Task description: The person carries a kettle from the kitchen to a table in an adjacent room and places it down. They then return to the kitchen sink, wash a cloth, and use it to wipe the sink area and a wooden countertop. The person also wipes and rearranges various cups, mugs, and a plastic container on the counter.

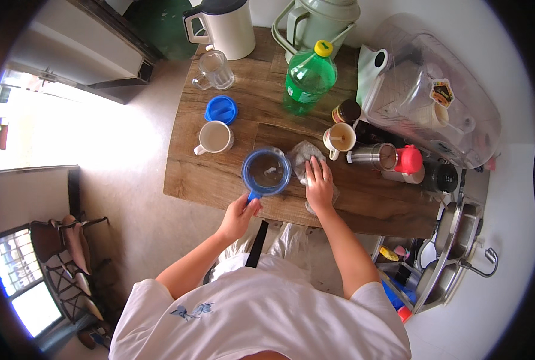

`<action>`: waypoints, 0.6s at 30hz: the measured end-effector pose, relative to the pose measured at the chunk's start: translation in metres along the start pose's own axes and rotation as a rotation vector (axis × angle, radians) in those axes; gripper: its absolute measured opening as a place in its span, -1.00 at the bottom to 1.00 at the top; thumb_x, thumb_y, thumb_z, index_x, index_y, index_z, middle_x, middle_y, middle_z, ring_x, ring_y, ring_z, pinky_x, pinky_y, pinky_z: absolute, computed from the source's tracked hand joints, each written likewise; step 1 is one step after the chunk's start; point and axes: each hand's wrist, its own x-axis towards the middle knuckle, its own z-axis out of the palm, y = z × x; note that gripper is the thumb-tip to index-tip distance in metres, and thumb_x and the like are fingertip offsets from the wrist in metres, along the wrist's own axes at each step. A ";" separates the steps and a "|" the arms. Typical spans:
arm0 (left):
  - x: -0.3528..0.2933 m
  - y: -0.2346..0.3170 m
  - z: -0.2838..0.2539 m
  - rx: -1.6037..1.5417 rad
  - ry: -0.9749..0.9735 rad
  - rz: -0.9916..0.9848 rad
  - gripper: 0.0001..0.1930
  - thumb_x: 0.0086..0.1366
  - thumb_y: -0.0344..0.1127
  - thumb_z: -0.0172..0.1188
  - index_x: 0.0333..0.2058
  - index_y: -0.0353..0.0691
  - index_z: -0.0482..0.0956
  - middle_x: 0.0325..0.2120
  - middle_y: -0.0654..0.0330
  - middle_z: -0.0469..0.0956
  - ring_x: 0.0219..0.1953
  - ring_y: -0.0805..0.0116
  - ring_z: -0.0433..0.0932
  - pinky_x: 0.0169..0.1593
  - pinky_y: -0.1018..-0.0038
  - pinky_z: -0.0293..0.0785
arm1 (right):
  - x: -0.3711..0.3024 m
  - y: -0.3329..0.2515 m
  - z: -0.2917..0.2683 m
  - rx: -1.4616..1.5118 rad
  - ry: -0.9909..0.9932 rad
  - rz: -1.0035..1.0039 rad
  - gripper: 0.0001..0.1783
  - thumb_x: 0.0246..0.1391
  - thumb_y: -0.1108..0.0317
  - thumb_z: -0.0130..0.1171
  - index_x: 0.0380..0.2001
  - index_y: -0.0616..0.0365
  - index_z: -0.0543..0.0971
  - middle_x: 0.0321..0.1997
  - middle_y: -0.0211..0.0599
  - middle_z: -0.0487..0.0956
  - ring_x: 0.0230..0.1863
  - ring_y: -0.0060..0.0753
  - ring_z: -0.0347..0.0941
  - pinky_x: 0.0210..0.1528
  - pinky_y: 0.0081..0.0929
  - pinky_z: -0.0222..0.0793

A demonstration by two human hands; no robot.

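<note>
My left hand (240, 215) is closed round the blue handle of a clear pitcher (266, 193) with a blue rim. The pitcher's open mouth faces up, near the table's front edge. Just right of it, my right hand (319, 183) has its fingers over a crumpled grey cloth (303, 155), which shows on both sides of the hand. A round blue lid (221, 110) lies farther back on the left, behind a white mug (215, 138). To the right of the cloth stands a cup (339, 138) with something brown inside.
A wooden table (255, 133) bears a glass mug (214, 71), white kettle (230, 30), pale green thermos jug (321, 24) and green bottle (309, 81). A dark-lidded jar (346, 112), steel flask (372, 156), red-topped bottle (408, 161) and clear plastic bin (423, 66) crowd the right. Beyond is a sink (441, 282).
</note>
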 end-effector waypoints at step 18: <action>-0.043 -0.012 -0.070 0.237 -0.181 -0.085 -0.71 0.46 -0.19 -0.06 -0.31 -0.30 0.47 -0.50 0.28 0.43 -0.38 0.52 0.34 -0.21 0.54 0.33 | 0.047 -0.031 0.010 0.458 -0.180 -0.208 -0.45 -0.18 0.18 0.24 0.01 -0.14 0.58 0.28 -0.32 0.35 0.38 -0.07 0.10 0.40 -0.06 0.02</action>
